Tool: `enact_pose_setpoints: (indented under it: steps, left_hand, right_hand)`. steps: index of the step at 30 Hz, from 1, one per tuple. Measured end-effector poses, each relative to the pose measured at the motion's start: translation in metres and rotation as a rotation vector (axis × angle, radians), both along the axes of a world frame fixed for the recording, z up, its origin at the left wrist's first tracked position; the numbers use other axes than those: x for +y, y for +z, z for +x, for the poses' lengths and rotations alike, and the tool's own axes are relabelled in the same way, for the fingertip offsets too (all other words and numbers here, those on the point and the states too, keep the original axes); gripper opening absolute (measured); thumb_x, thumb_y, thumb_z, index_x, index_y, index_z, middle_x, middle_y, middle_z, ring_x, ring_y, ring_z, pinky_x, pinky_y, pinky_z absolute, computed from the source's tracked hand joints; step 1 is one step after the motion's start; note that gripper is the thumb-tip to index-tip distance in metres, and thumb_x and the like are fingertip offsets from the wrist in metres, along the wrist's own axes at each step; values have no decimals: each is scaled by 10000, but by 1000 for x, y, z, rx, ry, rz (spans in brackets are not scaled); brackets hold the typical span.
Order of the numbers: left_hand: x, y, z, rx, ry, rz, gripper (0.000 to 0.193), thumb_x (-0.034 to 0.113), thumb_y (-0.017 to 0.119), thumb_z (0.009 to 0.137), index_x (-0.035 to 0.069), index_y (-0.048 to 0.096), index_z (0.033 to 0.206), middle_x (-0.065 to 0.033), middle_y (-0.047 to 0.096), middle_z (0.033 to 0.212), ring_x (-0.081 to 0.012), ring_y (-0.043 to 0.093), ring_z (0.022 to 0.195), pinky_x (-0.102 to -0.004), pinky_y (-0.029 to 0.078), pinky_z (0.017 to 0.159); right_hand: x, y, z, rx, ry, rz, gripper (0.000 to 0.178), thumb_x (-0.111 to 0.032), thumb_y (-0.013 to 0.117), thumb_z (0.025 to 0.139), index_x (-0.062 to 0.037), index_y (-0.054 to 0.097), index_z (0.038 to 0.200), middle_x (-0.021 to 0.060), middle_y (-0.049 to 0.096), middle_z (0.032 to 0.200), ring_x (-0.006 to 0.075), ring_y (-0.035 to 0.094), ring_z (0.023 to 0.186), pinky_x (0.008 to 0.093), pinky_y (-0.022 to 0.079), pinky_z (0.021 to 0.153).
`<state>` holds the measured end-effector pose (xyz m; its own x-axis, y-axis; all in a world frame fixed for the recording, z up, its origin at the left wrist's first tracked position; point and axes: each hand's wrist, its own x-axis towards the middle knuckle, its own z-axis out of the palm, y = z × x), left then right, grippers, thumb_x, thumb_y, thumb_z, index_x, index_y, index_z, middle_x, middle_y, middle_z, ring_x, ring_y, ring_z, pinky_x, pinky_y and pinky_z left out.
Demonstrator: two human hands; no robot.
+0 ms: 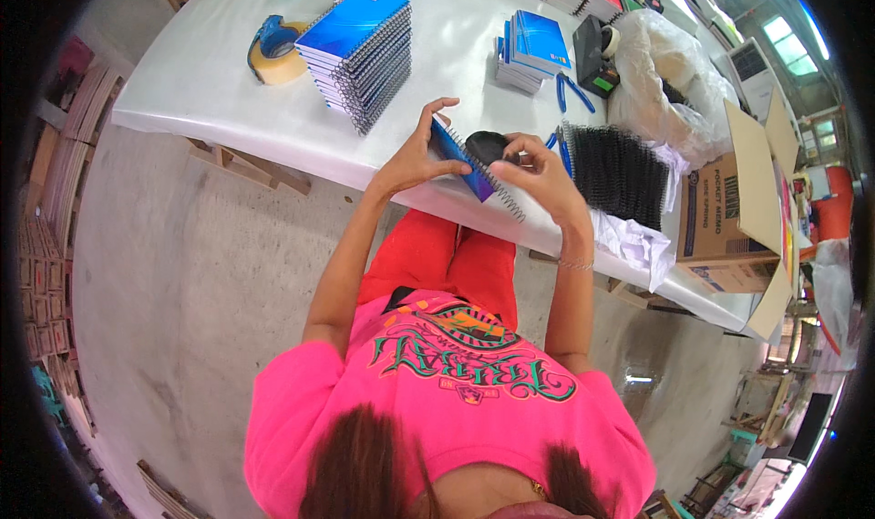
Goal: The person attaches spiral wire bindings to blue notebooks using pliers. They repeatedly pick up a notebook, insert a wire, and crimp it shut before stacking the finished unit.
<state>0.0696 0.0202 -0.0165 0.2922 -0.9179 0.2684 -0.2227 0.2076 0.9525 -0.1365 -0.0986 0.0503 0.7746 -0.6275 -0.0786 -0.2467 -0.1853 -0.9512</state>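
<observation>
My left hand [415,162] grips a small blue notebook [463,161], tilted up on its edge at the front of the table, with the thumb across its cover. A thin wire spiral [507,200] runs along the notebook's right edge and sticks out past its lower end. My right hand [545,174] is closed, thumb and fingers bent round the right side of a black round object [486,145] beside the spiral. What lies under those fingertips is partly hidden.
Stacked blue spiral notebooks [360,54], a tape dispenser [276,52] and unbound blue booklets [538,45] stand farther back. Blue-handled pliers [574,93], many black wire spirals [620,173], a plastic bag [670,72] and an open cardboard box [725,214] lie rightward.
</observation>
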Motion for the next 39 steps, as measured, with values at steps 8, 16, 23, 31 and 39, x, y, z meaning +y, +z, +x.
enact_pose_setpoints:
  steps: [8,16,23,31,39]
  left_hand:
    - [3,1,-3,62,-43,18,1073,275,941,600,184,315,1466,-62,406,1097,-189,456,1037,-314,382,966]
    - [3,3,-1,72,-77,32,1061,302,937,609,196,315,1462,-83,425,1126,-225,453,1100,-338,368,1009]
    - [3,4,-1,53,-100,48,1045,296,928,623,179,318,1464,-87,426,1130,-231,453,1109,-346,346,1034]
    - [1,6,-4,63,-106,33,1030,279,920,632,170,315,1460,-120,482,1260,-250,486,1180,-386,349,1077]
    - [9,3,-8,82,-70,-4,1030,216,876,699,185,243,1511,-84,441,1179,-195,497,1006,-332,404,963]
  right_hand:
    - [2,-6,12,97,-66,-278,433,-368,838,750,-20,671,949,136,534,1134,192,524,951,279,447,802]
    - [3,-12,10,37,-26,97,453,-402,814,778,-15,668,965,104,562,1097,163,527,963,282,437,826]
    - [1,-18,6,56,-72,-226,465,-410,810,786,-11,660,973,105,533,1097,163,529,897,267,443,799]
    - [1,-24,29,-56,-72,-97,462,-386,810,793,-9,653,1008,140,516,1195,180,553,926,278,465,785]
    - [-15,-25,35,-211,112,434,234,-266,702,907,-72,597,985,65,616,1159,86,538,883,239,458,800]
